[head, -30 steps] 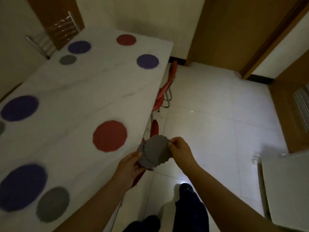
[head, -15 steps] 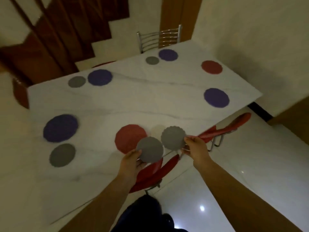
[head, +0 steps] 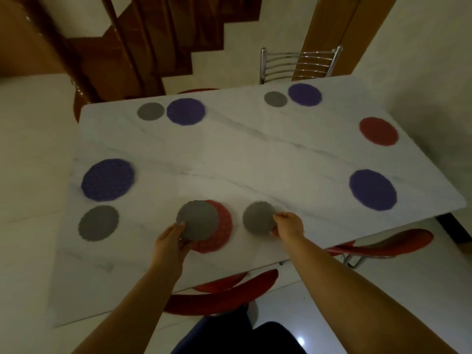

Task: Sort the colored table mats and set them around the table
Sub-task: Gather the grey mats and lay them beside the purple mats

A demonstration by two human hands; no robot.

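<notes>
Now further over the counter [head: 255, 159], the left hand [head: 169, 242] grips a grey mat [head: 198, 219] over the red mat [head: 223, 233]; the right hand [head: 288, 224] pinches a second grey mat [head: 258, 217].

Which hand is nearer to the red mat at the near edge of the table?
Left. The left hand holds a gray mat over the red mat; the right hand holds a second gray mat to its right, apart.
</notes>
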